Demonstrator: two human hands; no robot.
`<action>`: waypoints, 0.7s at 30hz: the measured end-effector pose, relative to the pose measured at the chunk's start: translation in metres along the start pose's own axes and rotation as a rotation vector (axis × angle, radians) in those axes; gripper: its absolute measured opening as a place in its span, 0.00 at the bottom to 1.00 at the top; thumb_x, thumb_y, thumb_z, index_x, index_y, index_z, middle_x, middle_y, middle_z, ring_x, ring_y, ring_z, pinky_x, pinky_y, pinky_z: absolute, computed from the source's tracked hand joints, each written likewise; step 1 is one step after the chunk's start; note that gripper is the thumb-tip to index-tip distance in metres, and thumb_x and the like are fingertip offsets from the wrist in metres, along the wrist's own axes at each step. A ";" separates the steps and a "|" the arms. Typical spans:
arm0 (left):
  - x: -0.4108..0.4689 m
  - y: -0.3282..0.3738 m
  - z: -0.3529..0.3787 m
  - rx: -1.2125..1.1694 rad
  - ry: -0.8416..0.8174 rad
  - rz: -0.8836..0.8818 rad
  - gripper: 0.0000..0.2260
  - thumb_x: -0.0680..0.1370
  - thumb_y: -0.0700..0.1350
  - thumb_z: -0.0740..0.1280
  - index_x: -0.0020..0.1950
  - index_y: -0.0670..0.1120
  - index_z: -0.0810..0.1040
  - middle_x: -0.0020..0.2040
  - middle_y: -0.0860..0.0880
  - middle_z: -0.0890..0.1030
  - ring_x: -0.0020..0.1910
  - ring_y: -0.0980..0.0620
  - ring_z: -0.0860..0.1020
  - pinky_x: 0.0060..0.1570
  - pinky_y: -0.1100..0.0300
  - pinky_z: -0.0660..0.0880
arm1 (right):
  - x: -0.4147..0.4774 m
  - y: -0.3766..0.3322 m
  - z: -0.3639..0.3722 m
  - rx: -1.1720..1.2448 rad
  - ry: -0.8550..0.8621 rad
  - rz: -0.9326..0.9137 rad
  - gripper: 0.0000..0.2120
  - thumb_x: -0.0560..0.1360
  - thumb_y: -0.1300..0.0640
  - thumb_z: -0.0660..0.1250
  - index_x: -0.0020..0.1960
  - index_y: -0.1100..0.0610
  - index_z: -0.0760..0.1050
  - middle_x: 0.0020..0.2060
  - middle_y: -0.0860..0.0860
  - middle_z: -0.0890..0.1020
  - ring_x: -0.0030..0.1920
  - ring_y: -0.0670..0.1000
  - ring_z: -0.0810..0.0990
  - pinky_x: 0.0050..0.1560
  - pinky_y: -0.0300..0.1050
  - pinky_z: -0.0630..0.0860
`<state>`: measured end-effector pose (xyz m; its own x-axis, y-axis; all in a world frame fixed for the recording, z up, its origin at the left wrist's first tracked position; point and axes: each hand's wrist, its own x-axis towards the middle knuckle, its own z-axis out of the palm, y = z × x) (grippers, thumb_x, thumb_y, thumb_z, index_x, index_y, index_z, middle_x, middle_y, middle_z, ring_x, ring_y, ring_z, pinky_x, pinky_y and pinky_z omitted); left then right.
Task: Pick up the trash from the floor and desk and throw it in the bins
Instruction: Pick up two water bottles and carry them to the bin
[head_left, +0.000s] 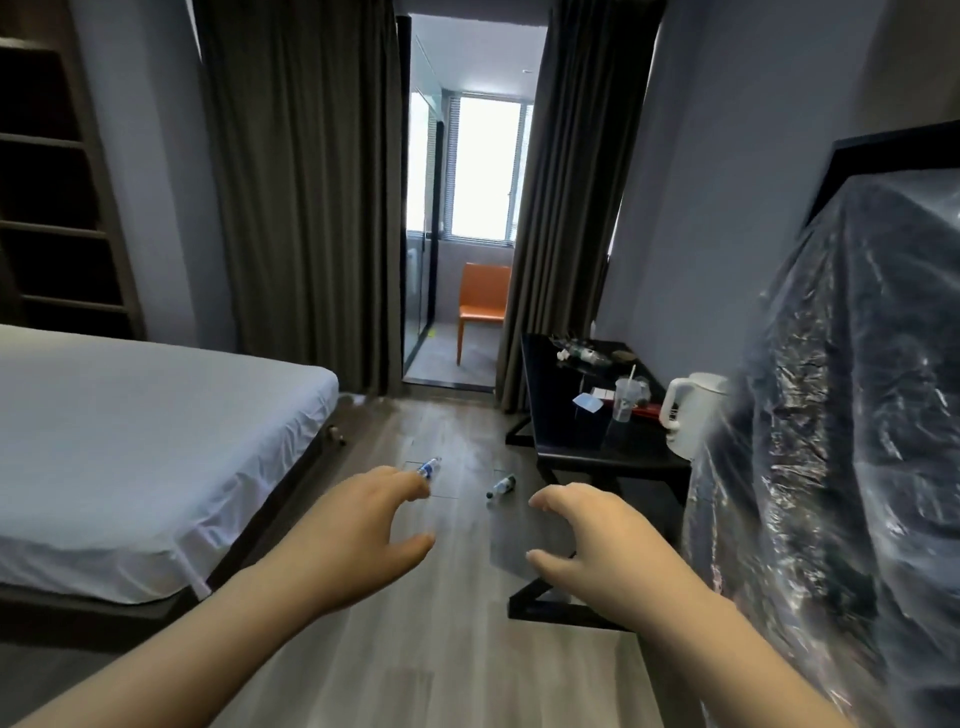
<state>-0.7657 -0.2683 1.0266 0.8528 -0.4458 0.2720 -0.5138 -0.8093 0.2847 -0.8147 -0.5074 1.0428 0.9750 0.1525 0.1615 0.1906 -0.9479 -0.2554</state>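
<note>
- Head view: we see two bare forearms reaching forward, palms down, over a wooden floor (415, 649).
- The left hand (363, 525) holds nothing. Its fingers are loosely curled and the thumb stands apart from them.
- The right hand (587, 535) is also empty, with fingers loosely curled and thumb apart.
- A blue bottle (430, 466) lies on the floor just past the left hand's fingertips. Its near end is hidden behind them, and we cannot tell whether they touch.
- A dark-capped bottle (502, 485) lies on its side on the floor, between the two hands and a little beyond them, touching neither.
- A black desk (571, 447) stands at the right, beyond the right hand. It carries a cup (626, 400) with a straw, a white kettle (685, 410) and small clutter at its far end.
- A bed (130, 441) is on the left, and an orange chair (483, 301) stands far ahead.
</note>
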 end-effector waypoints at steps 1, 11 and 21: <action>0.018 -0.014 0.004 -0.003 -0.012 -0.003 0.20 0.74 0.58 0.65 0.64 0.54 0.72 0.61 0.58 0.75 0.61 0.59 0.73 0.61 0.64 0.69 | 0.020 0.003 0.007 0.003 -0.008 0.009 0.25 0.74 0.45 0.65 0.69 0.46 0.67 0.64 0.43 0.73 0.63 0.44 0.72 0.59 0.37 0.69; 0.174 -0.113 0.052 -0.038 -0.139 -0.033 0.20 0.75 0.58 0.65 0.65 0.55 0.72 0.63 0.58 0.74 0.62 0.60 0.73 0.61 0.66 0.69 | 0.195 0.055 0.062 0.023 -0.084 0.092 0.25 0.73 0.43 0.66 0.68 0.47 0.68 0.61 0.43 0.74 0.61 0.44 0.73 0.57 0.38 0.70; 0.342 -0.205 0.103 -0.024 -0.140 -0.129 0.19 0.75 0.58 0.66 0.65 0.55 0.72 0.61 0.58 0.75 0.60 0.60 0.73 0.58 0.67 0.69 | 0.402 0.131 0.115 0.084 -0.132 0.041 0.24 0.72 0.45 0.66 0.67 0.47 0.70 0.60 0.44 0.76 0.59 0.45 0.74 0.54 0.38 0.71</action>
<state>-0.3591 -0.2948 0.9664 0.9154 -0.3894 0.1019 -0.4004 -0.8544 0.3312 -0.3842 -0.5384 0.9645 0.9876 0.1549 0.0242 0.1538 -0.9280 -0.3392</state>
